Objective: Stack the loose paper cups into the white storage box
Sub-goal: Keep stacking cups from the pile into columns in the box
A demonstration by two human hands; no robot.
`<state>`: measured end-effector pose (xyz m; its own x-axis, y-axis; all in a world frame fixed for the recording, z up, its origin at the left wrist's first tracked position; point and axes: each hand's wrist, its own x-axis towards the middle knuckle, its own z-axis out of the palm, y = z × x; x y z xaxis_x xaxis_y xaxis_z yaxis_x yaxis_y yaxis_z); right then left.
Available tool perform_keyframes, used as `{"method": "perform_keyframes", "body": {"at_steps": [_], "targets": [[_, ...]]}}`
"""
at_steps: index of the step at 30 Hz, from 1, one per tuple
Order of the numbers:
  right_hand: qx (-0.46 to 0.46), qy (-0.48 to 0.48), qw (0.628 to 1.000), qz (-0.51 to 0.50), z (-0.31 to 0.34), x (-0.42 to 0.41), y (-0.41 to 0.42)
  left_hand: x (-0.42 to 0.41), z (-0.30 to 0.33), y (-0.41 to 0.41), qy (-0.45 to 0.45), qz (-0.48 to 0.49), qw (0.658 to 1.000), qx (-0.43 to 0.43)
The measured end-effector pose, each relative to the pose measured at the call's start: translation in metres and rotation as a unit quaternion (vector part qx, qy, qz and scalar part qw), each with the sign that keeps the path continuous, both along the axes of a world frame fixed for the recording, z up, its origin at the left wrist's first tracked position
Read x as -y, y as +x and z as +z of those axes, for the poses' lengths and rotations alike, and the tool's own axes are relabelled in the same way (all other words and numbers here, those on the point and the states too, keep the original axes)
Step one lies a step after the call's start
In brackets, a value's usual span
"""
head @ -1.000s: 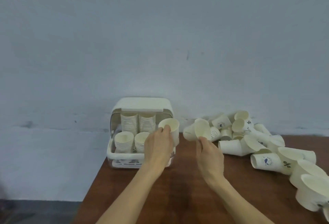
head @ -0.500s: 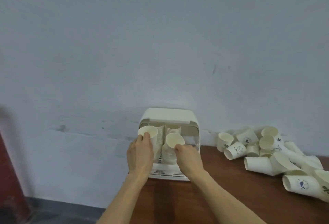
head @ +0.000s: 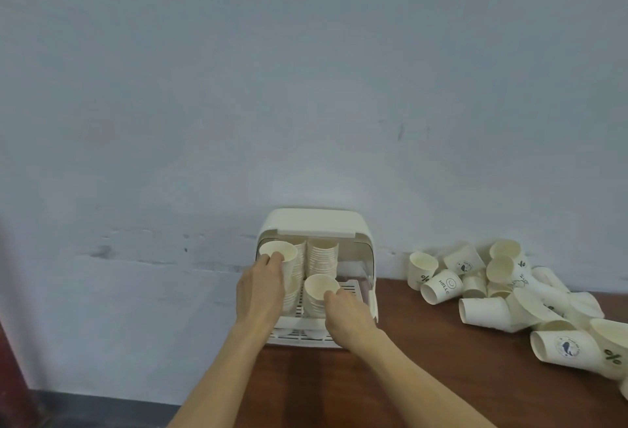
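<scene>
Both hands were at the open front of the white plastic storage box [head: 314,222], which stood at the back edge of the dark brown wooden table [head: 401,390] against the pale grey wall [head: 306,70]. On the left, the left hand [head: 260,291] had its fingers curled round an upright cream paper cup [head: 280,254], thumb at the rim, holding it high at the left side of the box opening. Lower down, the right hand [head: 348,313] pinched the rim of a second cream paper cup [head: 321,286], which sat on top of a short stack of nested cups [head: 314,307] in the front row of the box.

Behind those, two taller stacks of nested paper cups [head: 323,257] stood in the back row under the raised lid. A slatted white tray [head: 299,334] formed the floor of the box, showing between the two wrists.

Off to the right, well apart from the box, a loose heap of white paper cups [head: 509,291] lay tumbled on the table, most on their sides, some printed with a percent sign, a "HELLO" smiley or a small whale badge. One large cup [head: 571,349] lay on its side nearest the right edge.
</scene>
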<state>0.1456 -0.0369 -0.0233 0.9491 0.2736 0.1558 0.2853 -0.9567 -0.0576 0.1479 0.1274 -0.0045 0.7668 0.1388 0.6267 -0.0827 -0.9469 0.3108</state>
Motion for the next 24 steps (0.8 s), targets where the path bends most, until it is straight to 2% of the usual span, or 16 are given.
{"method": "perform_keyframes", "body": {"at_steps": [6,10,12,16,20,24], "targets": [[0.035,0.066,0.997,0.003,-0.005,0.002,-0.010,0.006,-0.002,0.005,0.011,-0.002,1.000,-0.016],[0.052,0.105,0.993,-0.005,-0.007,0.019,-0.017,0.009,-0.005,0.009,0.007,-0.003,1.000,0.003],[0.054,0.115,0.992,-0.020,-0.009,0.031,-0.018,0.012,-0.007,0.008,0.026,-0.003,0.999,-0.031],[0.044,0.130,0.990,-0.040,-0.015,0.050,-0.016,0.013,-0.020,0.003,0.054,0.004,0.985,-0.162],[0.040,0.132,0.989,-0.057,-0.014,0.059,-0.014,0.014,-0.025,0.000,0.050,0.014,0.978,-0.200],[0.042,0.149,0.986,-0.063,-0.016,0.066,-0.010,0.039,-0.018,-0.010,0.072,0.007,0.988,-0.139]]}}
